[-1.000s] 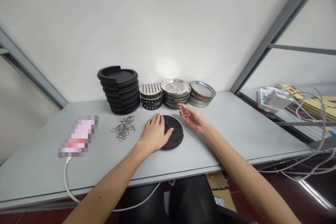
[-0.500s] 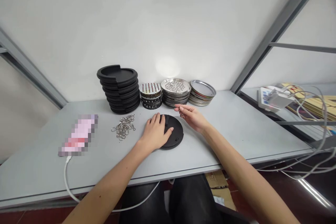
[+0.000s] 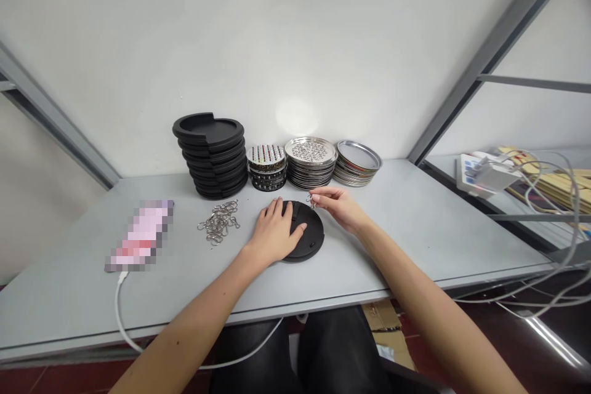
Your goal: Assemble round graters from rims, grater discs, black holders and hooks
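Small metal clip (image 3: 312, 202) pinched by right hand (image 3: 342, 207). Near pinch, black disc (image 3: 312, 233) partly covered by left hand (image 3: 272, 233), fingers spread. Clip pile (image 3: 217, 221) heaped farther left.

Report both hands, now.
Left hand: open, resting on the black disc.
Right hand: closed, pinching a small metal clip.

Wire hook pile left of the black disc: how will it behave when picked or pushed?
The hook pile may snag: its loops overlap, so lifting one could drag neighbours. Each hook is likely stiff, since it looks like bent metal wire. Pushed, the pile would probably slide and spread rather than roll, as it lies low on a smooth-looking tabletop.
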`<state>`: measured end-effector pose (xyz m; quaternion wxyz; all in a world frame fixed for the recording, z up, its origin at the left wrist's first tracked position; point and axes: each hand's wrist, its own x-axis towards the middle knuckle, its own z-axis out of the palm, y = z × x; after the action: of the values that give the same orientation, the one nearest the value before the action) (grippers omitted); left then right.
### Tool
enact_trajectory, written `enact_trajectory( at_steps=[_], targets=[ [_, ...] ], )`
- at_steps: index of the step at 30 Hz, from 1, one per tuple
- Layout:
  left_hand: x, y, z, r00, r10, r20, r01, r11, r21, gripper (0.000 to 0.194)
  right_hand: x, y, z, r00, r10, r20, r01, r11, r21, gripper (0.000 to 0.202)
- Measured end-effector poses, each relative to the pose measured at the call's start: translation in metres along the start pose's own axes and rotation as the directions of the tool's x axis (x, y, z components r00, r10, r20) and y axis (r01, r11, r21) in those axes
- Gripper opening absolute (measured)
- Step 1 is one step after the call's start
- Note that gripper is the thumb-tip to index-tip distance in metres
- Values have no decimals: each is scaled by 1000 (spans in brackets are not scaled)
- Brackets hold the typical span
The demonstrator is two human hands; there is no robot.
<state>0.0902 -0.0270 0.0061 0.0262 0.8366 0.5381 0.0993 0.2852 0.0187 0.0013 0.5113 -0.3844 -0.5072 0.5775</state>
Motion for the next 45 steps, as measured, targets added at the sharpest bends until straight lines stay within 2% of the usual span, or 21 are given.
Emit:
enact_trajectory(
  at_steps=[6, 9, 12, 17, 20, 23, 26, 30, 32, 35, 37, 39, 42, 45],
  targets=[
    [0, 0, -3, 1000, -7, 15, 7, 1000, -26, 60, 1, 1, -2, 993, -114, -31, 113, 992, -58, 21],
    [-1, -6, -8, 996, 42, 85, -38, 998, -55, 69, -1, -2, -1, 996, -82, 22, 82, 997, -6, 22],
    [-2, -15, -13, 981, 115, 155, -101, 990, -96, 79, -3, -7, 2, 998, -4, 70, -3, 994, 108, 27],
    [-2, -22, -16, 976, 127, 179, -107, 987, -121, 80, -2, -8, 3, 997, 74, 26, -77, 988, 135, 35],
    [-1, -18, -11, 986, 104, 130, -91, 990, -106, 77, 0, -5, 2, 998, 61, -7, -60, 990, 128, 32],
    [2, -10, -1, 1000, 7, 11, -6, 998, -60, 70, 2, -3, 1, 996, 87, -6, -85, 984, 156, 22],
    [6, 0, 10, 991, -99, -87, 95, 994, -47, 65, 2, -2, 1, 991, 134, 17, -135, 973, 187, 17],
    [9, 4, 13, 971, -204, -126, 197, 978, -61, 59, 3, 1, 1, 985, 165, 43, -170, 967, 191, 16],
    [8, -1, 7, 981, -170, -93, 163, 984, -74, 59, 4, 3, 1, 982, 187, 31, -189, 970, 151, 13],
    [3, -19, -8, 999, 13, 35, -9, 992, -122, 73, 4, 4, 1, 985, 175, 9, -175, 983, 60, 18],
    [-1, -34, -18, 983, 155, 103, -136, 976, -172, 85, 3, 3, 1, 993, 118, 8, -118, 993, -4, 24],
    [-4, -45, -24, 961, 234, 144, -199, 955, -222, 94, 3, 3, 2, 999, 42, 26, -40, 997, -61, 28],
    [-4, -50, -25, 960, 211, 185, -159, 952, -262, 100, 3, 4, 4, 996, -43, 81, 52, 994, -100, 33],
    [-4, -44, -20, 973, 147, 180, -95, 958, -271, 104, 2, 7, 7, 988, -99, 116, 119, 977, -179, 32]
  ],
)
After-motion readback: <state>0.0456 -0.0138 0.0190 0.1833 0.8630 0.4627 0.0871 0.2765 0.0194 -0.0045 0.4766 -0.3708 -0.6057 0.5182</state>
